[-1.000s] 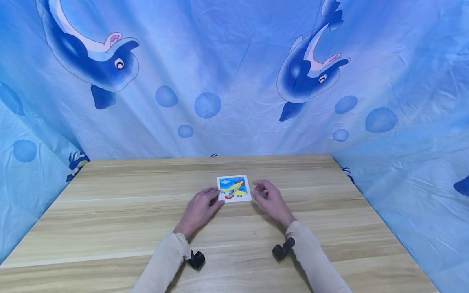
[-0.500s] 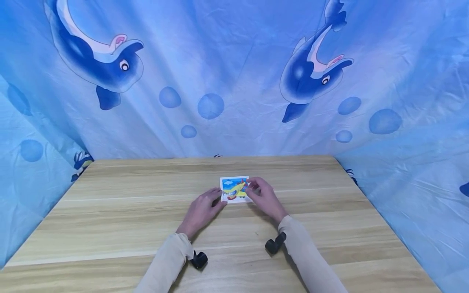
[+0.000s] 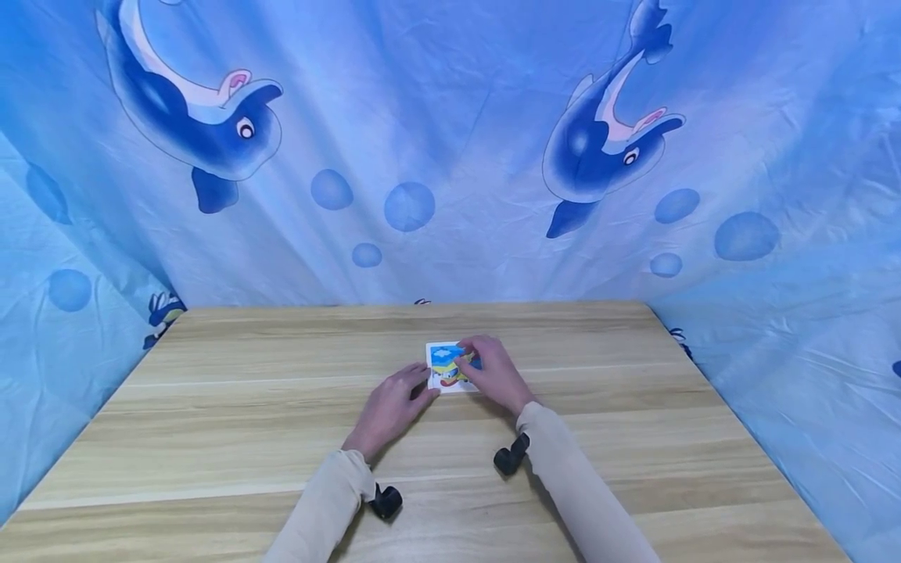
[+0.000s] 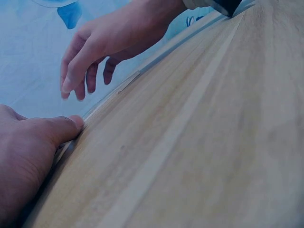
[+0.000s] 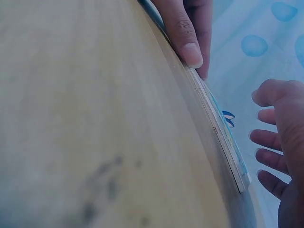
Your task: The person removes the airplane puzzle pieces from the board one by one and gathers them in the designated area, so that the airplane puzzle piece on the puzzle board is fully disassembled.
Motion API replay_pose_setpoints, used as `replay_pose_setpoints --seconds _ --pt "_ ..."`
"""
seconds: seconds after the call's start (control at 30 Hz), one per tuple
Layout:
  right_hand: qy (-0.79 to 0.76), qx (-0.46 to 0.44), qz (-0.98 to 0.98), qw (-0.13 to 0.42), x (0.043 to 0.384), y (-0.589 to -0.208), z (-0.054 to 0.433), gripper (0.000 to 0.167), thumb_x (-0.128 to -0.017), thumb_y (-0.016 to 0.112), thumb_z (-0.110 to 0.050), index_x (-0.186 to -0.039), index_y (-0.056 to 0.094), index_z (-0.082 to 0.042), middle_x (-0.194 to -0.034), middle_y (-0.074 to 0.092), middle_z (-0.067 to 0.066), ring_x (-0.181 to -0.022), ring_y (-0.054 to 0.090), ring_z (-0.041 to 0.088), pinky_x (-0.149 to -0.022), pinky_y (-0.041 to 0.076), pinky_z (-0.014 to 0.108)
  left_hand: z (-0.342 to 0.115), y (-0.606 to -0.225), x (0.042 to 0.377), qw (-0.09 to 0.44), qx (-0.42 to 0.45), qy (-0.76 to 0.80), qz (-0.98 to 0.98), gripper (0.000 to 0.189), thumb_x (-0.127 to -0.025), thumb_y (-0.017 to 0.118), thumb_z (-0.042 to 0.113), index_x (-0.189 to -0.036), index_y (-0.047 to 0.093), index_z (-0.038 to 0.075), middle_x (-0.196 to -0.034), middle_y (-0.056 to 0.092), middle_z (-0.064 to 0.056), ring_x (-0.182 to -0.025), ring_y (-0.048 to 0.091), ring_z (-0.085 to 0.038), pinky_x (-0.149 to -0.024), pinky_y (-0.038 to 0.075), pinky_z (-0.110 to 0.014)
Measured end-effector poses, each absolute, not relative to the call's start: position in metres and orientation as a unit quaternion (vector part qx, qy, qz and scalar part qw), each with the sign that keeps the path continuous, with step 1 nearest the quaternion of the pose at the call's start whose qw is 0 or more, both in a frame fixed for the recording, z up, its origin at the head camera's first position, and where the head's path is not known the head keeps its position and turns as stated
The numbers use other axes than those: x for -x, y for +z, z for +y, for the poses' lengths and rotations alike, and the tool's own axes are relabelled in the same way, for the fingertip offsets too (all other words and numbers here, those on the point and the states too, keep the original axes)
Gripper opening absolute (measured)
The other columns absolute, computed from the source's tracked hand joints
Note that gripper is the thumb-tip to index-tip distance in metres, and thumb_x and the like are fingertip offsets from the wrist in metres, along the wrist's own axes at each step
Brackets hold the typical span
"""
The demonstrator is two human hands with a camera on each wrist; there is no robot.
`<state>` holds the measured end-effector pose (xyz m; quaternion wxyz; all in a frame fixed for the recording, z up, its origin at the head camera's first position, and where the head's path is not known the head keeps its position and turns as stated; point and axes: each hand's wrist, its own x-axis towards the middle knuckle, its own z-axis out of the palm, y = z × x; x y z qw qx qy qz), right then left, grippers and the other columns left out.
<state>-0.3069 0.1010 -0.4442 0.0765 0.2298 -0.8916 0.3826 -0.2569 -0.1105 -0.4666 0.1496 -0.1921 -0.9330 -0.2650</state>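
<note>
A flat, nearly square wooden picture puzzle, white-bordered with a yellow airplane on blue, lies on the table. My left hand holds its near left corner, thumb at the near edge and fingers along the left edge. In the right wrist view, the thumb of that left hand presses against the puzzle's layered edge. Over the puzzle's right half is my right hand, fingers loosely bent and covering part of the airplane. From the left wrist view, this right hand hovers above the surface, holding nothing visible.
The wood-grain table stretches around the puzzle on all sides. Behind it and at both sides hangs a blue curtain printed with dolphins and bubbles. A small black camera sits on each wrist.
My right hand has moved left, from beside the puzzle's right edge to over its right half. The left hand stays at the left corner. The whole view has shifted slightly.
</note>
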Motion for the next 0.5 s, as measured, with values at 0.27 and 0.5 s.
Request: replay_pose_setpoints --seconds 0.27,0.5 --pt "0.318 -0.235 -0.915 0.085 0.314 -0.443 0.089 0.033 -0.093 0.063 -0.032 -0.119 0.065 -0.012 -0.116 0.060 0.002 -0.111 0.049 0.020 -0.096 0.044 0.039 -0.111 -0.468 0.259 0.149 0.191 -0.269 -0.932 0.047 -0.091 0.065 0.040 -0.126 0.064 0.009 -0.133 0.058 -0.011 -0.123 0.054 -0.028 -0.102 0.045 -0.045" --pt "0.294 -0.228 -0.925 0.077 0.320 -0.444 0.082 0.030 -0.093 0.062 -0.036 -0.116 0.066 -0.017 -0.119 0.058 0.001 -0.113 0.047 0.021 -0.096 0.042 0.040 -0.112 -0.468 0.259 0.145 0.191 -0.269 -0.933 0.047 -0.091 0.064 0.041 -0.126 0.064 0.009 -0.134 0.058 -0.010 -0.124 0.053 -0.027 -0.103 0.044 -0.044"
